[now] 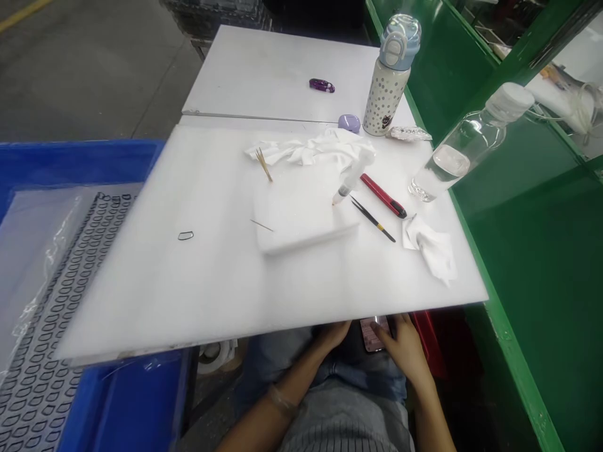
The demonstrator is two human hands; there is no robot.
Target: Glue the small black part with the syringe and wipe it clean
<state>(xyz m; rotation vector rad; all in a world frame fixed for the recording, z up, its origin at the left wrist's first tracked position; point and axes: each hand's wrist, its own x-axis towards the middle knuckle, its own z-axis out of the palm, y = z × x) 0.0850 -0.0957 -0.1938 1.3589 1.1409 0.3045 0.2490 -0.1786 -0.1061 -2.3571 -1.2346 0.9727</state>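
Both of my hands are down in my lap, below the front edge of the white table board (198, 295). My right hand (404, 348) holds a phone (372, 336), with the thumb lying across its screen. My left hand (335, 333) reaches to the phone's left side; its fingers are mostly hidden behind the board edge. On the board lie a white block (301, 216), a syringe-like dispenser (352, 179), black tweezers (373, 220), a red utility knife (384, 196) and a small black D-shaped ring (185, 235).
A spotted flask (390, 81), a clear bottle (464, 147), crumpled white cloths (313, 150) and a wipe (431, 248) sit on the board's right side. A blue crate (127, 402) with a sheet of black rings (51, 326) stands left. A green frame (513, 370) borders the right.
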